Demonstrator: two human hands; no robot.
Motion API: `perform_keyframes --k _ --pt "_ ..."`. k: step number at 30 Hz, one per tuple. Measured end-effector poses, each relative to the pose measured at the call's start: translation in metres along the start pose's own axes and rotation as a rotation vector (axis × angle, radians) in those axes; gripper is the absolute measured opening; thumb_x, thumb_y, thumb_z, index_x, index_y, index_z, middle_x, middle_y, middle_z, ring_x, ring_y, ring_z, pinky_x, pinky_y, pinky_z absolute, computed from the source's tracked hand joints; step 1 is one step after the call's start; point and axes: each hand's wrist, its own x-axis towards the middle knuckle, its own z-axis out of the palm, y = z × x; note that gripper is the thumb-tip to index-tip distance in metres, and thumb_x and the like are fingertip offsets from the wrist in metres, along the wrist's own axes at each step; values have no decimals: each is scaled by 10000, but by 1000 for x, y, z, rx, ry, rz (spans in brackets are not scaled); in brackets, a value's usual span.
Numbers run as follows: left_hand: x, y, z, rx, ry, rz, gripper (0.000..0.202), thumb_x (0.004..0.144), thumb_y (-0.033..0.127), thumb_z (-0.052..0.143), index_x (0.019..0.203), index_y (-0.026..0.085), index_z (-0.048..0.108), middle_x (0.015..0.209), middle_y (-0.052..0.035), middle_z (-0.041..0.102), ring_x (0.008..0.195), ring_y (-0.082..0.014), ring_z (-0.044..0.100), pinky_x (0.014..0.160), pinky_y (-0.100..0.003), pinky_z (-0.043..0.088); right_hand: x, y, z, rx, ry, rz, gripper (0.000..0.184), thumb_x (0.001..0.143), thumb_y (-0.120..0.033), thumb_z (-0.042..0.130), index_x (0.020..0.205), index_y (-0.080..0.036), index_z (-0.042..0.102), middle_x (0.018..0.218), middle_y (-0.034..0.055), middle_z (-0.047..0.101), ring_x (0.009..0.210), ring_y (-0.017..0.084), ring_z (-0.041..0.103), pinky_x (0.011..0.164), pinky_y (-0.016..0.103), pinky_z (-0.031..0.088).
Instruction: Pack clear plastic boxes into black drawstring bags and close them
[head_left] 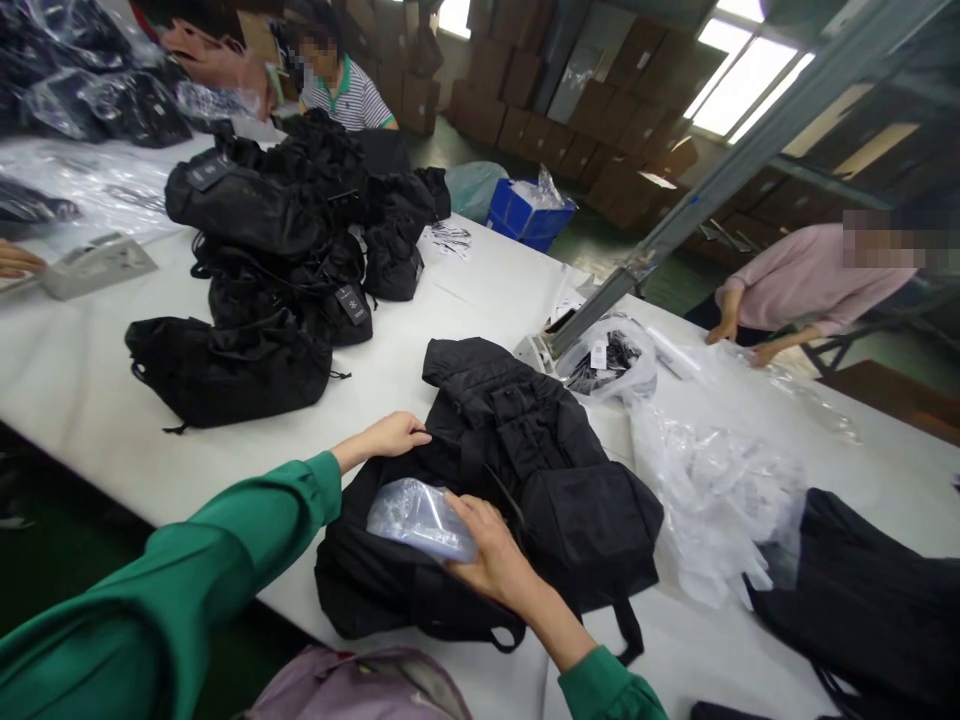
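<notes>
A black backpack (592, 520) lies on the white table in front of me, its opening spread apart. My left hand (394, 434) pinches the far edge of that opening. Inside the opening sits a clear, puffy plastic bag (416, 512), with my right hand (491, 550) closed on its right end, thumb toward me and fingers over the top. Part of the plastic bag is hidden by the backpack's near side. A black strap loop hangs from the backpack near my right wrist.
Black drawstring bags (247, 200) with tags are piled at the left. Crumpled white plastic bags (705, 490) lie to the right, near another black bag (862, 590). A metal post (675, 230) rises from the table. Two people work across from me; a blue bin (529, 215) stands beyond.
</notes>
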Motion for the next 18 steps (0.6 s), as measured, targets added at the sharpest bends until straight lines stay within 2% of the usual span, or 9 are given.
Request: perform_keyframes --k 3,8,10,14,16,18 --pt "-3 17 5 69 18 42 294 826 317 548 570 173 566 492 34 443 514 -128 400 543 -249 255 22 -4 -1 -2 -153 63 946 637 -376 823 1453 -243 364 1304 142 500 1189 319 488 1034 477 382" --pt "-17 37 16 157 53 86 256 834 305 581 612 185 622 553 7 531 536 -141 433 542 -257 240 53 4 -8 148 -311 75 915 703 -532 741 1449 -148 376 1313 188 537 1148 324 548 1005 448 425" --pt "-20 36 16 171 96 81 257 856 304 565 640 186 639 596 -5 576 568 -148 471 558 -252 261 52 1 -10 158 -345 61 931 695 -509 755 1457 -147 362 1359 189 507 1196 327 521 1030 437 410" --pt "-20 34 14 159 191 49 330 920 290 480 659 162 635 617 -17 606 602 -155 525 583 -246 310 37 -19 -6 -16 -369 15 949 657 -378 799 1470 -208 343 1389 199 451 1252 377 452 1060 494 364" --pt "-24 43 17 150 204 54 328 933 290 465 696 157 650 637 -16 628 610 -153 545 591 -244 332 34 -25 3 -65 -370 4 928 667 -390 782 1469 -223 345 1363 198 465 1235 396 456 1044 524 369" --pt "-30 63 26 124 179 116 270 931 270 474 792 171 683 715 -11 676 652 -149 589 623 -234 367 34 -20 15 -41 -371 49 884 678 -447 765 1443 -207 395 1329 189 503 1206 398 482 1020 532 395"
